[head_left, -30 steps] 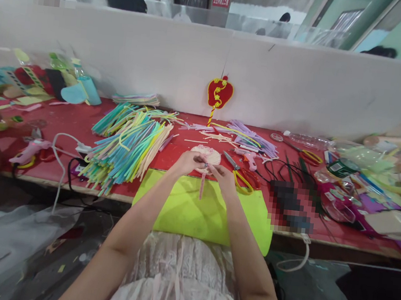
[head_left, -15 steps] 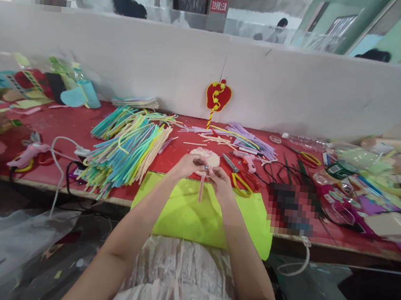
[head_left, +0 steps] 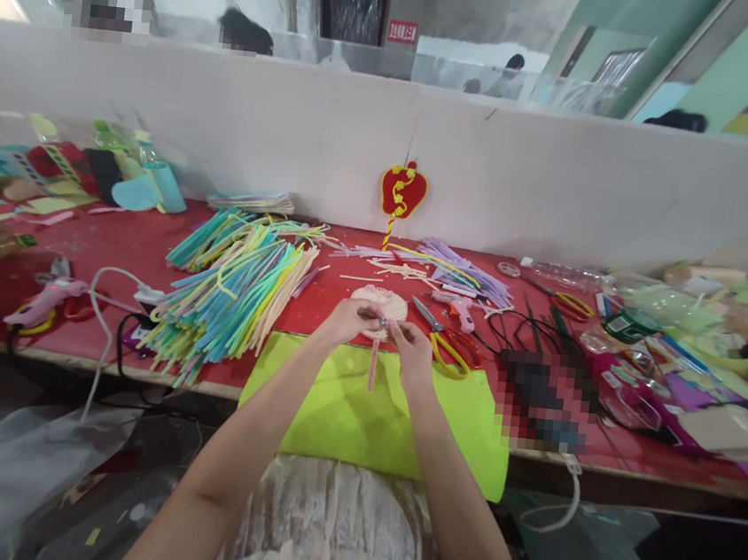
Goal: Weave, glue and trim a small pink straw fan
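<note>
My left hand (head_left: 347, 318) and my right hand (head_left: 410, 344) meet over the red table, fingers pinched together on a small pink fan-shaped craft piece (head_left: 381, 302). A thin pink strip (head_left: 372, 364) hangs from it down over a lime-green foam sheet (head_left: 360, 408) that lies at the table's front edge. Both hands are closed on the piece, the left at its left side, the right at its lower right. Red-and-yellow scissors (head_left: 446, 341) lie just right of my right hand.
A big heap of pastel foam strips (head_left: 232, 287) lies left of my hands. A pink glue gun (head_left: 44, 299) with a white cord sits far left. A red ornament (head_left: 402, 192) hangs on the white partition. Purple strips (head_left: 465, 272), cables and clutter fill the right side.
The camera has tilted slightly, so everything sits a little lower in view. My hands stay together on the pink piece with only small finger movement.
</note>
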Available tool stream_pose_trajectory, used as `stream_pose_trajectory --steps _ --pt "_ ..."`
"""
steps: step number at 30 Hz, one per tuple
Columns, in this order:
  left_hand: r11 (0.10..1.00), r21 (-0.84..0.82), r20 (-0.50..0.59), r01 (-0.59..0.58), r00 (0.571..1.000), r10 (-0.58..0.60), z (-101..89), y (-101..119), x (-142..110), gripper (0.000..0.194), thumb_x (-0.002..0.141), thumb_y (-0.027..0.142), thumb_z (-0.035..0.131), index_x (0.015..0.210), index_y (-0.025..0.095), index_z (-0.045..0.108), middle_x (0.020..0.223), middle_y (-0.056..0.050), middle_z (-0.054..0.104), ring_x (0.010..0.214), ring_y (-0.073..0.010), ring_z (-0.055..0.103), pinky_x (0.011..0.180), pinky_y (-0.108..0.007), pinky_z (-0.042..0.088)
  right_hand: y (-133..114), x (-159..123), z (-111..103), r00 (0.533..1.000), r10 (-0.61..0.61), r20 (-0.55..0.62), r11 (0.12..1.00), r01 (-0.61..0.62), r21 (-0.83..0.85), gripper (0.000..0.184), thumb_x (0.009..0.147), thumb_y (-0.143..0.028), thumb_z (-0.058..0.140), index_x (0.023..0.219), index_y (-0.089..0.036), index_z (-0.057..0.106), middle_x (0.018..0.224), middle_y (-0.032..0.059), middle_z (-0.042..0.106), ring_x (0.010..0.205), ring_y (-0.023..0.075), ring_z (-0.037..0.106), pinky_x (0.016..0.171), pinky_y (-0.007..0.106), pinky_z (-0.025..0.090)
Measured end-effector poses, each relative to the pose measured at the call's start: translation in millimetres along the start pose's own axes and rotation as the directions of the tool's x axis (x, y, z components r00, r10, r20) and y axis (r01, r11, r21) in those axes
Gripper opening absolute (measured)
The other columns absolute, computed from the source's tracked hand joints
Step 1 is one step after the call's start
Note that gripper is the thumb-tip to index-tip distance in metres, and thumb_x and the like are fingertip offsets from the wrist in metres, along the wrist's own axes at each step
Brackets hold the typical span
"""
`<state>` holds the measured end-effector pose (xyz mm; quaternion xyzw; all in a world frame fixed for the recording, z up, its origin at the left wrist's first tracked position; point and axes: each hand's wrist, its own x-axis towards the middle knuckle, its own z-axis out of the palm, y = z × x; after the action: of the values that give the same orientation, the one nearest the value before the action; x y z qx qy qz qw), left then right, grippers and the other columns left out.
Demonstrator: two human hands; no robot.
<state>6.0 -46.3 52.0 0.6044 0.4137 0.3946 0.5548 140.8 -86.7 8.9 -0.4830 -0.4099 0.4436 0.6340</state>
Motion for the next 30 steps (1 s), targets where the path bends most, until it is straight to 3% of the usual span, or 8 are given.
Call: stream_pose_trajectory --steps 6,10,15,20,24,30 --pt "0.999 -0.004 0.026 -0.046 0.999 0.046 -1.1 -5.3 4.5 0.017 0.058 0.014 0.069 0.073 0.011 0.061 0.072 -0.003 0.065 0.069 -0.0123 0.060 0.074 -0.028 0.046 1.9 2.6 1.8 0.999 0.045 0.024 0.997 -0.047 0.066 0.034 0.060 -0.047 0.067 0.076 -0.018 0.063 0.073 0.0030 0.065 0.065 0.0136 0.057 0.069 0.031 0.049" --pt "0.999 0.034 0.009 -0.020 1.000 0.020 -3.4 -0.6 4.5 0.024 0.057 0.009 0.067 0.080 0.010 0.062 0.074 -0.004 0.064 0.070 -0.0119 0.060 0.069 -0.025 0.047 -0.3 7.4 -0.6 0.999 -0.015 0.028 0.998 0.017 -0.065 0.032 0.063 -0.047 0.066 0.075 -0.018 0.062 0.068 0.0020 0.063 0.063 0.0138 0.057 0.065 0.029 0.048" --pt "0.988 0.144 0.112 -0.051 0.993 0.035 -5.4 7.9 1.7 0.026 0.060 0.004 0.058 0.084 0.010 0.065 0.075 -0.004 0.065 0.068 -0.0108 0.059 0.066 -0.022 0.046 -8.3 14.5 -7.2 0.988 -0.096 0.124 0.958 0.125 -0.258 0.032 0.064 -0.048 0.064 0.069 -0.017 0.063 0.062 0.0012 0.061 0.059 0.0140 0.055 0.062 0.028 0.044" --pt "0.966 0.241 0.095 -0.090 0.993 0.069 -5.1 6.3 0.3 0.023 0.062 0.006 0.056 0.082 0.012 0.066 0.076 -0.004 0.065 0.069 -0.0117 0.060 0.064 -0.021 0.046 -12.6 16.0 -10.7 0.976 -0.122 0.182 0.937 0.174 -0.304 0.032 0.065 -0.049 0.063 0.069 -0.018 0.063 0.065 0.0021 0.063 0.061 0.0147 0.055 0.063 0.028 0.044" --pt "0.972 0.219 0.114 -0.086 0.992 0.062 -6.7 8.0 -0.9 0.021 0.062 0.009 0.057 0.081 0.011 0.066 0.075 -0.004 0.065 0.067 -0.0114 0.059 0.063 -0.021 0.046 -14.1 13.9 -10.7 0.973 -0.121 0.197 0.940 0.176 -0.293 0.030 0.065 -0.048 0.064 0.071 -0.018 0.064 0.068 0.0033 0.064 0.063 0.0158 0.056 0.063 0.029 0.044" --pt "0.944 0.297 0.081 -0.141 0.989 0.122 -8.4 14.3 0.4 0.015 0.066 0.024 0.064 0.077 0.013 0.065 0.072 -0.004 0.065 0.071 -0.0139 0.058 0.064 -0.022 0.045 -12.2 15.4 -11.2 0.963 -0.149 0.224 0.913 0.221 -0.343 0.030 0.068 -0.048 0.061 0.076 -0.019 0.065 0.072 0.0041 0.066 0.067 0.0171 0.057 0.066 0.030 0.044"
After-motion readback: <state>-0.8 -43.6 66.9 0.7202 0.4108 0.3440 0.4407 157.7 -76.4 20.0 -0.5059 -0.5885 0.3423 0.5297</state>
